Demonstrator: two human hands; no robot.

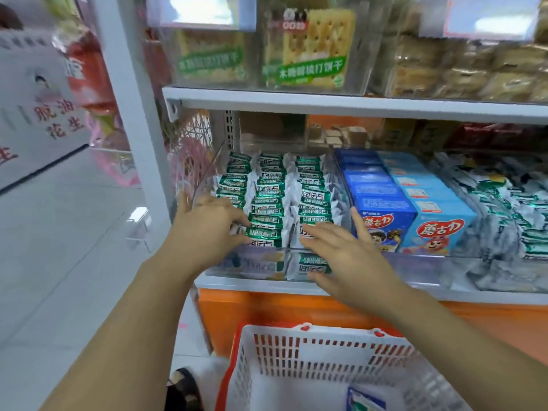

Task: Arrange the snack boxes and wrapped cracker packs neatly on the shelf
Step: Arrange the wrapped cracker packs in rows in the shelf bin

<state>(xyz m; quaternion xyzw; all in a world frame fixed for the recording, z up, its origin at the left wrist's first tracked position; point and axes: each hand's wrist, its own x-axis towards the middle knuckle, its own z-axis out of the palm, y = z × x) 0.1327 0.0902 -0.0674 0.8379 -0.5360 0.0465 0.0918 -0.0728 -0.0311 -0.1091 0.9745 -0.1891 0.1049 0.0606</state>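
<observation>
Straightening step: left hand (207,221) and right hand (341,250), both open, press green-wrapped cracker packs (268,203) in clear shelf bin (370,265) beside blue snack boxes (385,203); next, probably squaring front row

Blue snack boxes (385,223): seemingly "蘑古力"

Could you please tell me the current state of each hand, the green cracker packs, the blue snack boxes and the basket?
left hand: open, fingers resting on the front packs.
right hand: open, spread flat at the bin's front edge.
green cracker packs: lined in three rows inside the clear bin.
blue snack boxes: stacked in two neat rows.
basket: nearly empty, one pack left.
</observation>
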